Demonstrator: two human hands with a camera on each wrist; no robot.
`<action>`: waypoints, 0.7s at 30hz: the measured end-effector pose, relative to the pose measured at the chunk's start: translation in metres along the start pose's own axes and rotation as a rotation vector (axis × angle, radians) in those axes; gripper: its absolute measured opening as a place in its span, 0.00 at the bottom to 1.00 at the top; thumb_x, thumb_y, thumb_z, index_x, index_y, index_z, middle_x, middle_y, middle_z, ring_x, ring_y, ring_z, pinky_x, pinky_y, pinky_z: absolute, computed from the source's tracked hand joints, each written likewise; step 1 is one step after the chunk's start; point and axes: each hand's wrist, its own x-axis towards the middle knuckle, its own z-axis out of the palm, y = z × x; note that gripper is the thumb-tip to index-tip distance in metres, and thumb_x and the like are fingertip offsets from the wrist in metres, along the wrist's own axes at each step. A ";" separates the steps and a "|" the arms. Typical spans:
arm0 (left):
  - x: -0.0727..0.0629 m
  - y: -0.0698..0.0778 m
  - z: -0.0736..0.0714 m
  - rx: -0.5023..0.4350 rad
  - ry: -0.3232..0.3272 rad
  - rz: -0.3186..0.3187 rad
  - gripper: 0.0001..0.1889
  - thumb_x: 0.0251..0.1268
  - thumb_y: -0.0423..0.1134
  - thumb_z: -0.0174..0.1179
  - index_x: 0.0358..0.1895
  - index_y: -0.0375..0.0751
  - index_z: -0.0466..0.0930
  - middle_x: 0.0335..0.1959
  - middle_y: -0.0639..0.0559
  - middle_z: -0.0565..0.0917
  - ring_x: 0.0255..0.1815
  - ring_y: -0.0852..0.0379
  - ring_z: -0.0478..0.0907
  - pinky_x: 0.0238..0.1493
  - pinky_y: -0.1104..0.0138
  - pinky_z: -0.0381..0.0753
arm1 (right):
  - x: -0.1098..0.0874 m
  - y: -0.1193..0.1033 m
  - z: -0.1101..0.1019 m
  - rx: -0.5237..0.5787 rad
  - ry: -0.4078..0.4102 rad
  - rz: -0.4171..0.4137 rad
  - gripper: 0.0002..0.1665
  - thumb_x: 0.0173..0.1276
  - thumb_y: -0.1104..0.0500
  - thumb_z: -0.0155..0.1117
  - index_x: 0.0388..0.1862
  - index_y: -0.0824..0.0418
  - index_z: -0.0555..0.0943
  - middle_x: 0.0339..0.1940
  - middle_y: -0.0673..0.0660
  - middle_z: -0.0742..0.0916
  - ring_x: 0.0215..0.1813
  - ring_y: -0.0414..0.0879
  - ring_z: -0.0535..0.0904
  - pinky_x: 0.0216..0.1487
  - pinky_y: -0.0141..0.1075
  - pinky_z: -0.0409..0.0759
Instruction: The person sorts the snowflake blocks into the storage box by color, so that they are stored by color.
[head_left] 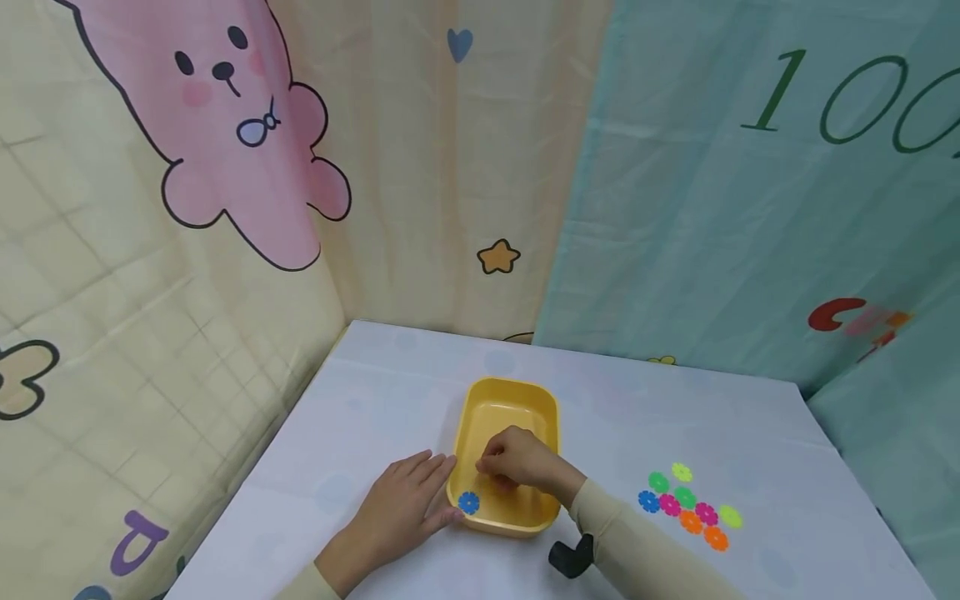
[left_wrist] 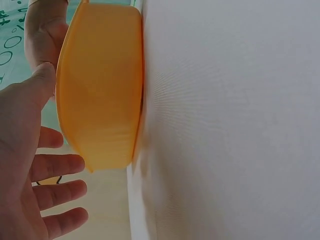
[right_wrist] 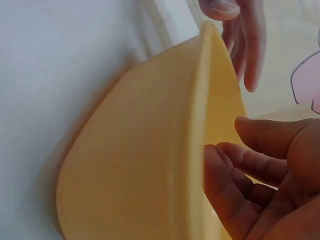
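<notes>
A yellow plastic basin (head_left: 510,392) sits on the white table, with a blue flower-shaped disc (head_left: 468,502) inside its near left corner. Along the basin's left side lies my left hand (head_left: 401,506), fingers extended, fingertips and thumb right at the rim. My right hand (head_left: 525,460) reaches over the basin from the right with bent fingers. In the right wrist view a gap shows between the thumb (right_wrist: 265,135) and the loosely curled fingers, and nothing is seen held there; the rim covers part of the fingertips.
Several flower-shaped discs (head_left: 685,497) in blue, green, pink, orange and yellow lie grouped on the table (head_left: 600,400) to the right. A black object (head_left: 572,557) sits by the right sleeve. Printed curtains (head_left: 420,208) hang behind and beside the table.
</notes>
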 end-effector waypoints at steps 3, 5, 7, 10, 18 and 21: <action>0.000 0.001 0.001 -0.010 -0.004 -0.004 0.42 0.69 0.73 0.47 0.73 0.46 0.72 0.69 0.49 0.78 0.70 0.47 0.73 0.64 0.50 0.77 | -0.007 0.002 -0.014 0.057 0.004 -0.010 0.16 0.74 0.51 0.66 0.39 0.64 0.86 0.26 0.55 0.84 0.27 0.46 0.81 0.33 0.38 0.86; 0.000 0.001 0.001 -0.011 0.008 -0.001 0.42 0.69 0.73 0.48 0.74 0.45 0.71 0.71 0.48 0.76 0.70 0.47 0.73 0.63 0.50 0.77 | -0.012 0.004 -0.025 0.078 0.024 -0.015 0.19 0.74 0.49 0.65 0.42 0.66 0.86 0.29 0.56 0.84 0.30 0.47 0.81 0.34 0.40 0.87; 0.001 0.001 0.002 -0.006 0.022 0.004 0.42 0.69 0.73 0.49 0.73 0.45 0.72 0.72 0.49 0.75 0.70 0.48 0.73 0.63 0.51 0.78 | -0.016 0.007 -0.035 0.086 0.051 -0.013 0.20 0.75 0.48 0.64 0.44 0.66 0.85 0.32 0.56 0.85 0.32 0.48 0.82 0.34 0.40 0.86; 0.003 0.002 0.003 0.002 0.035 0.012 0.42 0.68 0.73 0.49 0.73 0.45 0.72 0.71 0.49 0.75 0.69 0.48 0.74 0.62 0.52 0.78 | -0.021 0.011 -0.050 0.099 0.091 0.000 0.21 0.75 0.47 0.63 0.45 0.66 0.85 0.34 0.57 0.85 0.33 0.49 0.82 0.34 0.40 0.86; 0.007 0.005 0.005 0.029 0.057 0.029 0.42 0.68 0.73 0.49 0.71 0.44 0.74 0.70 0.50 0.77 0.68 0.48 0.75 0.60 0.53 0.79 | -0.037 0.026 -0.087 0.117 0.217 0.081 0.20 0.76 0.48 0.62 0.49 0.64 0.85 0.40 0.62 0.86 0.35 0.50 0.82 0.37 0.40 0.86; 0.008 0.006 0.006 0.039 0.073 0.033 0.41 0.68 0.73 0.50 0.71 0.44 0.75 0.70 0.50 0.77 0.68 0.49 0.75 0.60 0.53 0.79 | -0.045 0.033 -0.100 0.112 0.267 0.109 0.19 0.75 0.48 0.63 0.49 0.62 0.85 0.40 0.61 0.86 0.36 0.51 0.83 0.39 0.41 0.86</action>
